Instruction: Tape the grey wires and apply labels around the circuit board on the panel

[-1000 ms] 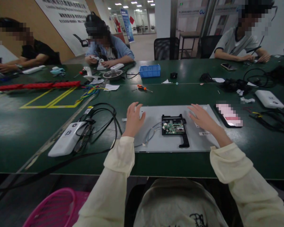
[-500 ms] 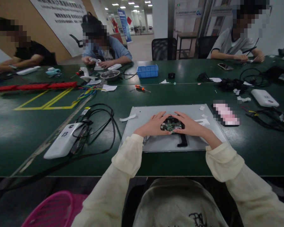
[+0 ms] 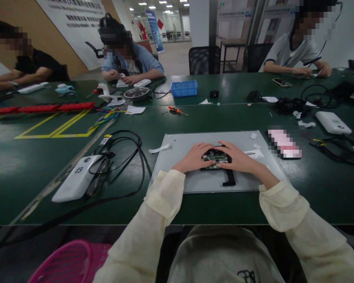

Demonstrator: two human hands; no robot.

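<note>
A green circuit board in a black housing lies on the grey board in front of me. My left hand grips its left side, thumb on the circuit board and fingers at the far edge. From the right, my right hand holds it the same way, its thumb near the other thumb. Below the right hand a black L-shaped arm sticks out toward me. My fingers hide the far edge and both sides of the housing.
A white power bank with black cables lies left. An orange screwdriver and a blue bin are farther back. A pink phone lies right of the grey board. Several people sit across the table. A pink basket stands below.
My left thumb has moved onto the circuit board, toward the right thumb. Both hands stay around the housing. The whole view has shifted slightly.
</note>
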